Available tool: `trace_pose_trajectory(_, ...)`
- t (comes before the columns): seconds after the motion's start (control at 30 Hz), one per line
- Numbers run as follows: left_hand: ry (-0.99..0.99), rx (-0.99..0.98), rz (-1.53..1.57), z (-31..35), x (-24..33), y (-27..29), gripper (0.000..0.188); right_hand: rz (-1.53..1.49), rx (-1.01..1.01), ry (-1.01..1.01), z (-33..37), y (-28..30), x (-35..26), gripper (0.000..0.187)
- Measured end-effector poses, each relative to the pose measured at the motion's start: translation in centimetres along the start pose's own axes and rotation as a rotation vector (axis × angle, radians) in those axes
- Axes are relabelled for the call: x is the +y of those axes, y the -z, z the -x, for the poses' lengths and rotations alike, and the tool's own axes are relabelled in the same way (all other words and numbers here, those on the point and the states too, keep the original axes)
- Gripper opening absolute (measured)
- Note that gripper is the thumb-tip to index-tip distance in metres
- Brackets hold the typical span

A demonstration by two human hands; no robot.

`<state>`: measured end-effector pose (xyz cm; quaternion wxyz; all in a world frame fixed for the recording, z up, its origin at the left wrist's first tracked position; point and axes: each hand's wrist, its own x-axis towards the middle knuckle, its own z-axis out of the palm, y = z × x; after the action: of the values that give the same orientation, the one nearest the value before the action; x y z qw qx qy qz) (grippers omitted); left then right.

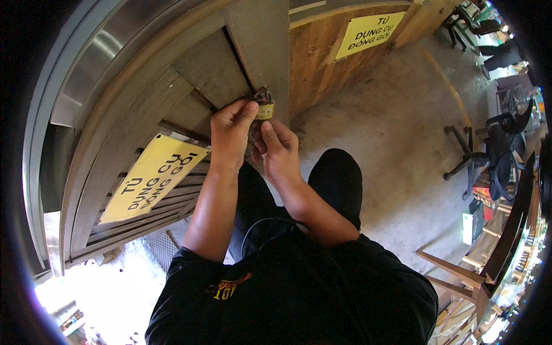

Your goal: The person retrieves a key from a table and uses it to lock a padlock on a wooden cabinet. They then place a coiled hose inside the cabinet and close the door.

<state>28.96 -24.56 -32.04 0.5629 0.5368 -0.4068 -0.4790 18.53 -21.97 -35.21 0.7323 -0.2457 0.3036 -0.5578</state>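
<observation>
A yellowish brass padlock (265, 111) hangs by its shackle at the edge of a dark wooden cabinet door (190, 63). My left hand (230, 129) grips the padlock from its left side, with the thumb against the body. Just under the lock, my right hand (279, 150) is closed in a pinch, thumb and forefinger near the lock's lower end. What those fingers hold, if anything, is too small and hidden to make out.
A yellow printed sign (155, 178) is fixed on the slatted door, another yellow sign (371, 35) on the wooden panel beyond. Over the concrete floor (397, 132) at right stand a black swivel chair (506, 141) and a wooden frame (454, 270). A person's legs (501, 54) show far right.
</observation>
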Motion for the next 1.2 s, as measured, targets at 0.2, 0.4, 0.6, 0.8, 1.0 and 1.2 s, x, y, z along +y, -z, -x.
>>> trace_pose_trajectory(0.2, -0.049, -0.134, -0.469, -0.2, 1.5, 1.6, 0.033, 0.144, 0.104, 0.031, 0.0, -0.4, 0.0, 0.020)
trace_pose_trajectory(0.4, 0.077, -0.161, -0.178, 0.3, 1.1, 1.5, 0.035, 0.858, 0.145, 0.593, 0.5, -0.6, -1.3, 0.009)
trace_pose_trajectory(0.6, 0.124, -0.057, 0.200, 0.7, -0.2, -0.1, 0.029, 1.004, 0.131, 0.640, 0.4, -0.7, -2.7, 0.005)
trace_pose_trajectory(0.8, 0.072, -0.017, 0.242, 0.5, -0.4, -0.7, 0.024, 0.885, 0.049, 0.530, -0.1, 0.3, -3.2, 0.010)
trace_pose_trajectory(1.0, 0.189, -0.118, 0.322, 0.3, -0.6, -0.5, 0.028, 0.197, -0.112, -0.061, -0.1, 1.7, -3.6, 0.021)
trace_pose_trajectory(1.2, 0.143, -0.116, 0.239, 0.3, -0.6, -0.2, 0.032, -0.206, -0.270, -0.273, -0.2, 2.6, -3.3, 0.029)
